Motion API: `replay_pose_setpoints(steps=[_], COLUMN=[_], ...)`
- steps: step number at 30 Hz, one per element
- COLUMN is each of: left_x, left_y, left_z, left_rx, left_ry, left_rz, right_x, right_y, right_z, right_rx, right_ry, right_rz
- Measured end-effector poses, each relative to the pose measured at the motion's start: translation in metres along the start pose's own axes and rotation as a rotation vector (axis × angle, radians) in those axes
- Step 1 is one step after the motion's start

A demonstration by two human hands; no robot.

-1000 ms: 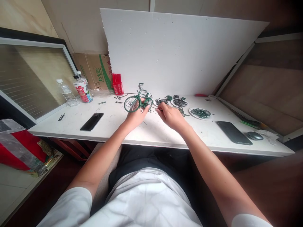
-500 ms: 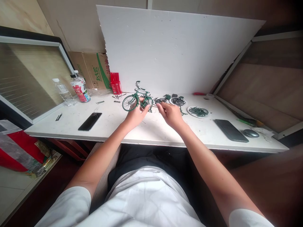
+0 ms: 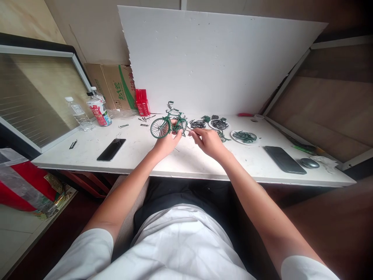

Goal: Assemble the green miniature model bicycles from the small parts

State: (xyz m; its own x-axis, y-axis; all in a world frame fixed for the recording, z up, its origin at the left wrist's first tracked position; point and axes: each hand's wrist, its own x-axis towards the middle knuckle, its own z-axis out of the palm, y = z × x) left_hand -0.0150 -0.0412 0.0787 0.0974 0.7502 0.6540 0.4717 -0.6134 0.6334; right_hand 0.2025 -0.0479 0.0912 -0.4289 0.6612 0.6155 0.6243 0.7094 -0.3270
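A person's left hand point(image 3: 165, 144) holds a green model bicycle point(image 3: 169, 123) upright above a white table point(image 3: 145, 155), its fingers closed around the rear section. The bicycle already carries its front wheel point(image 3: 160, 128), rear wheel point(image 3: 183, 125) and handlebars point(image 3: 170, 103), and looks largely assembled. The right hand point(image 3: 210, 142) is poised just beside the rear wheel, its fingers drawn narrow; whether they pinch a small part cannot be told. Much remains loose: green parts point(image 3: 245, 136) fill one plate point(image 3: 233, 137), dark parts point(image 3: 220, 124) another, and a green piece point(image 3: 222, 136) lies beyond the right hand. Whether any belong to this bicycle is unclear.
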Motion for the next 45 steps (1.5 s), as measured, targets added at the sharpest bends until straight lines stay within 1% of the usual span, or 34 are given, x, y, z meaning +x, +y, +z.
replay_pose_setpoints(steps=[2,7,10,12,14,16,18,22,24,26,28,32,35,38,40,42,45], left_x=[0.000,0.000,-0.001,-0.001,-0.001,0.000,0.001,0.003,0.003,0.002,0.001,-0.007,-0.014,-0.020,-0.022,-0.023,-0.022], left_y=[-0.002,-0.010,-0.013,-0.015,-0.016,-0.017,-0.018,-0.019,-0.020,-0.022,-0.028,-0.051,-0.073,-0.090,-0.094,-0.094,-0.088], left_z=[0.001,0.007,0.010,0.010,0.009,0.007,0.005,0.002,0.002,0.005,0.010,0.027,0.040,0.049,0.053,0.054,0.051], left_rx=[0.037,0.124,0.162,0.166,0.160,0.150,0.140,0.124,0.125,0.126,0.112,0.053,0.008,-0.045,-0.052,-0.046,-0.024], left_ry=[0.030,0.101,0.124,0.121,0.107,0.092,0.079,0.063,0.065,0.073,0.085,0.089,0.086,0.041,0.041,0.046,0.043], left_rz=[0.049,0.177,0.202,0.187,0.164,0.145,0.133,0.135,0.144,0.150,0.148,0.118,0.108,0.058,0.023,0.009,0.009], right_x=[0.000,0.005,0.008,0.009,0.008,0.006,0.004,0.000,-0.001,-0.001,-0.001,-0.004,-0.007,-0.011,-0.012,-0.013,-0.014], right_y=[-0.003,-0.010,-0.010,-0.010,-0.010,-0.010,-0.009,-0.006,-0.004,-0.001,0.003,0.019,0.034,0.045,0.048,0.050,0.051], right_z=[0.005,0.021,0.027,0.028,0.027,0.024,0.021,0.016,0.016,0.017,0.021,0.037,0.051,0.061,0.066,0.068,0.070], right_rx=[0.179,0.771,0.970,1.009,0.971,0.870,0.688,0.211,0.113,0.137,0.217,0.327,0.269,0.139,0.067,0.034,0.072], right_ry=[-0.002,0.014,-0.004,-0.019,-0.025,-0.020,-0.011,0.020,0.031,0.022,0.002,-0.015,-0.062,-0.095,-0.106,-0.098,-0.060], right_rz=[0.094,0.421,0.540,0.562,0.539,0.480,0.382,0.138,0.078,0.078,0.116,0.195,0.222,0.176,0.185,0.213,0.202])
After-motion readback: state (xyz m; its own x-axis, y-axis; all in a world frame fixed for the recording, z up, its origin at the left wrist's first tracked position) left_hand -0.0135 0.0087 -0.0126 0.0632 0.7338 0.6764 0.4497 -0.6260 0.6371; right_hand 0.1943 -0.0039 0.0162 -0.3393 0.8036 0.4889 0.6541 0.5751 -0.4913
